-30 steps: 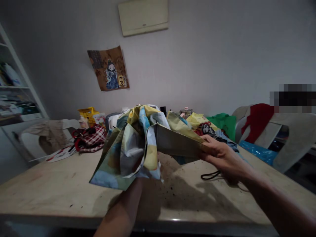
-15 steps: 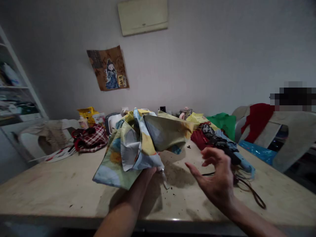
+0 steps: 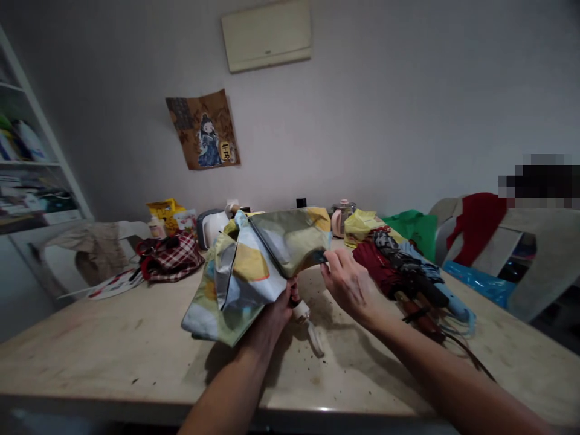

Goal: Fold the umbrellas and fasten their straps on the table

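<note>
A loosely collapsed umbrella [image 3: 254, 263] with a patterned yellow, pale blue and olive canopy is held above the table, its folds hanging in loose flaps. My left hand [image 3: 290, 299] is wrapped round it near the handle end, partly hidden under the fabric. A white handle [image 3: 302, 313] with a pale wrist strap sticks out below that fist. At the right, my right hand [image 3: 347, 278] pinches the edge of one canopy flap and holds it stretched out. Just beyond my right forearm lie several folded umbrellas [image 3: 403, 266], dark red, black patterned and light blue.
On the table [image 3: 149, 344] are a red checked cloth item [image 3: 174, 260], a yellow packet [image 3: 165, 211], a glass pot [image 3: 344, 214] and a green bag [image 3: 414, 229]. Chairs stand at both sides. A person, partly visible, is at the far right. Dark crumbs dot the tabletop.
My right hand has moved left and closed on the canopy's edge; before, it was open and apart from it. The flap is now pulled tauter. My left hand still grips the umbrella.
</note>
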Demonstrator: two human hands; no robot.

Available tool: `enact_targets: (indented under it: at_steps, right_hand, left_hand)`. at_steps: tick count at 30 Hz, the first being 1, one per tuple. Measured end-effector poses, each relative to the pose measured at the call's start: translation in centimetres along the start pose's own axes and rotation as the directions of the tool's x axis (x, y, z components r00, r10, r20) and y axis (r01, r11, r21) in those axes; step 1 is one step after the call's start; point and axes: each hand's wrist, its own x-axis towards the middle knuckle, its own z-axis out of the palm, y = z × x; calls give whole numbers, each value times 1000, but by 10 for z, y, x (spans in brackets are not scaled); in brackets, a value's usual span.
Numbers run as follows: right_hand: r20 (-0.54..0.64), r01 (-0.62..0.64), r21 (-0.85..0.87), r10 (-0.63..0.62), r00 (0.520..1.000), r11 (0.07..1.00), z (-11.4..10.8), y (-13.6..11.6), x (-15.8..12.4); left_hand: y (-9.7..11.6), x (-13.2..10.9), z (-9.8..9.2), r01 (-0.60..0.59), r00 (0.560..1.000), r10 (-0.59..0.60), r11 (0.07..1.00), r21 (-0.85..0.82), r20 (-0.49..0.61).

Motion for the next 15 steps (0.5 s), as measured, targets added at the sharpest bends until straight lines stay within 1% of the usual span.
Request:
enact_targets:
  at_steps: [4, 9, 11, 13, 15]
  right_hand:
    - [21, 4, -46, -3, 1000, 999, 8, 8, 1]
    - [-61, -31, -90, 25, 998, 995, 21, 29, -5]
    - [-80, -65, -91, 58, 995, 994, 21, 37, -7]
    - [-75, -109, -25, 107, 991, 994, 14, 36, -8]
    - [-42, -115, 121, 121, 992, 986, 1, 22, -10]
  left_hand:
    - [3, -5, 5, 5, 1000, -6, 1000, -14, -14]
    - [7, -1, 5, 0, 998, -3, 999, -49, -55]
    - [10, 3, 1, -11, 998, 6, 998, -63, -67]
    - [12, 5, -4, -23, 997, 18, 997, -70, -75]
    - [13, 4, -9, -23, 998, 19, 998, -65, -62]
